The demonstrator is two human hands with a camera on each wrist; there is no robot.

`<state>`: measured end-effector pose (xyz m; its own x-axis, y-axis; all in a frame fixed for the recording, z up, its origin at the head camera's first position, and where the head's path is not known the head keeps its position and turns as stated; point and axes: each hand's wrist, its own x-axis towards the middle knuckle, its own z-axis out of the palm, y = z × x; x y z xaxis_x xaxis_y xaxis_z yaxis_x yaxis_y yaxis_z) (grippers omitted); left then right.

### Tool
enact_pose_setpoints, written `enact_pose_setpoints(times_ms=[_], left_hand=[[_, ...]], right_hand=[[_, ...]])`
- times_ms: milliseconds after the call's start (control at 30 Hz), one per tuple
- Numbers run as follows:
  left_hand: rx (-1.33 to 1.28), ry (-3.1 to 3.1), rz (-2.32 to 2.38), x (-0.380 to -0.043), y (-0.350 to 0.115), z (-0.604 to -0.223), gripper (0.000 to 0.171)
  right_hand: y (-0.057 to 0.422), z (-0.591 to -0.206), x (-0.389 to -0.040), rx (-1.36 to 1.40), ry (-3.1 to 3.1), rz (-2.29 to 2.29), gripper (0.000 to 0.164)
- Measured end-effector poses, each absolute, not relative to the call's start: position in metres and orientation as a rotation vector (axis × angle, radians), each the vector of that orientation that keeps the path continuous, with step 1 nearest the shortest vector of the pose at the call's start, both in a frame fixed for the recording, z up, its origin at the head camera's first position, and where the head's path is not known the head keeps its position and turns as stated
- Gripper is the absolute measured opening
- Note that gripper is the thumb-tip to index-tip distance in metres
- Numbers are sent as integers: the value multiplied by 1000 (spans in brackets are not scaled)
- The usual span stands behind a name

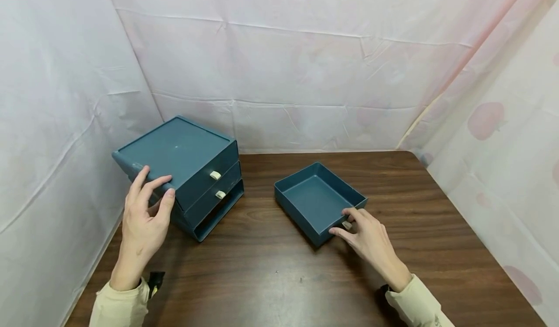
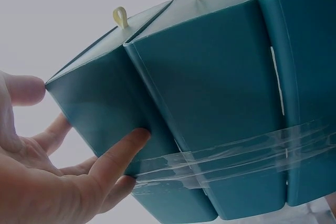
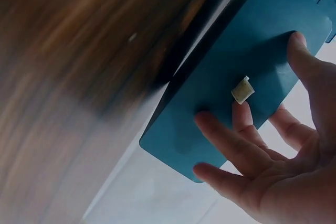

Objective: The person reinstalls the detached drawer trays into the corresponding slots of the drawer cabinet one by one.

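Note:
A dark teal drawer cabinet (image 1: 205, 171) stands at the left of the table, with two drawers in its upper slots and a bare bottom slot. My left hand (image 1: 146, 215) touches its upper left side and front corner with spread fingers; the left wrist view shows the fingertips on the side wall (image 2: 210, 87). To the right is a shallow teal drawer (image 1: 312, 201), with nothing in it. My right hand (image 1: 371, 239) holds its front wall, fingers over the rim. In the right wrist view a finger touches the cream pull tab (image 3: 242, 90).
Clear tape (image 2: 236, 156) wraps the cabinet's side. The brown wooden table (image 1: 271, 278) lies under everything. Pale fabric (image 1: 284, 65) hangs behind and on both sides, close to the table's edges.

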<state>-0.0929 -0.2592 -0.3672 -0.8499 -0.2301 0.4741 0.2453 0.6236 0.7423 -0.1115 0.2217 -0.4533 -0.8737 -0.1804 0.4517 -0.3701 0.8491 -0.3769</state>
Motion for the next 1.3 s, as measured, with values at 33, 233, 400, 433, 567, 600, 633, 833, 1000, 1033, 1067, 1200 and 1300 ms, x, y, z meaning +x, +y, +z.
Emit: enact_pose_setpoints(times_ms=[33,233,400,433,567,600,633,833,1000,1033,1067,1200,1300], left_hand=[[-11,-2307,-1171,-93,-259,-368,35],[-18,-2310,-1171,-93,-260,-369,35],[-16,-2312,-1171,-95,-259,-369,36],[-14,-2313,-1172,-96,-259,-369,36],[-17,-2313,-1165,-97,-258,-368,36],[-19,-2314,-1162,-97,-258,-367,36],[-20,-2315,-1164,-97,-258,-367,36],[22,-2327,-1148,-93,-257,-367,36],[26,-2325,-1142,-93,-256,-367,37],[21,-2322,-1141,-93,-256,-367,36],[17,-2319,-1140,-93,-256,-367,36],[10,-2318,-1136,-93,-256,-368,36],[7,-2317,-1137,-93,-257,-368,36]], right_hand=[[219,-453,-110,415,-2619,655,51],[203,-455,-102,486,-2575,655,53],[188,-459,-95,613,-2496,645,54],[185,-459,-93,640,-2486,650,54],[173,-461,-86,710,-2470,672,53],[169,-461,-85,720,-2472,677,53],[166,-462,-83,731,-2471,684,53],[151,-462,-78,803,-2455,711,53],[138,-461,-78,839,-2471,732,53],[136,-461,-78,847,-2475,737,53],[134,-460,-78,854,-2479,743,53],[125,-459,-78,879,-2491,750,52],[119,-458,-79,896,-2495,748,52]])
